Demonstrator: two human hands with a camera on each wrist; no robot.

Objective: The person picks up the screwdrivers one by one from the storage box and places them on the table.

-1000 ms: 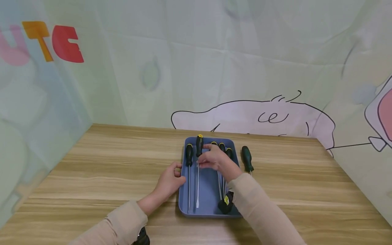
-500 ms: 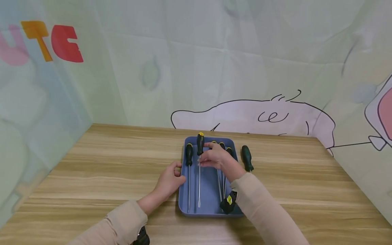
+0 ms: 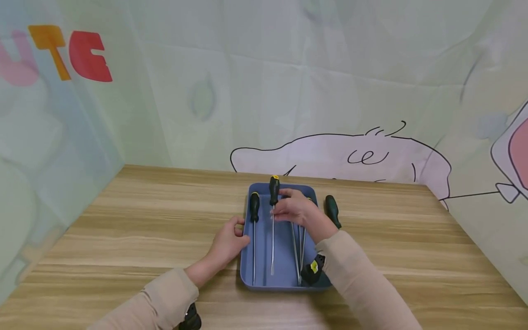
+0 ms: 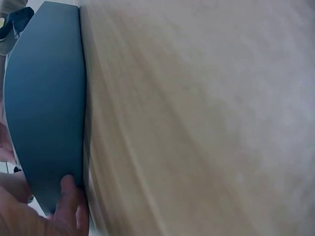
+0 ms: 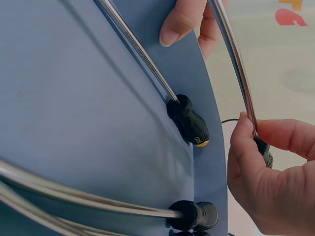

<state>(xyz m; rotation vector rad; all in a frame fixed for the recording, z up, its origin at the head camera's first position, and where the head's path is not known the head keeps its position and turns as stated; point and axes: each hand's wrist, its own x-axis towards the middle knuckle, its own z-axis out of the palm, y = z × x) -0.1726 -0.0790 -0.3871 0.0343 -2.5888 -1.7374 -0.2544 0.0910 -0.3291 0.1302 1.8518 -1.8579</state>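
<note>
My right hand point(image 3: 297, 208) pinches a long flathead screwdriver point(image 3: 274, 190) between thumb and fingers, on the shaft just below its black, yellow-capped handle. In the head view its blade points toward me over the blue tray point(image 3: 282, 272). The right wrist view shows the shaft point(image 5: 238, 64) above the rim, thumb and forefinger meeting where handle begins. My left hand point(image 3: 227, 240) grips the tray's left side, thumb over the rim and fingers against the outer wall point(image 4: 44, 98). Another screwdriver point(image 3: 254, 208) lies along that side; several more shafts point(image 3: 295, 252) lie under my right hand, handles partly hidden.
A dark green-handled screwdriver point(image 3: 332, 211) lies on the wooden table point(image 3: 156, 220) right of the tray, its shaft hidden by my right arm. A black wrist camera point(image 3: 313, 270) hangs over the tray's near right corner. A printed cloth backdrop point(image 3: 264, 91) stands behind the table.
My right hand has moved right and slightly up in the view with the screwdriver, away from the one on the left side. The left hand and tray have stayed in place.
</note>
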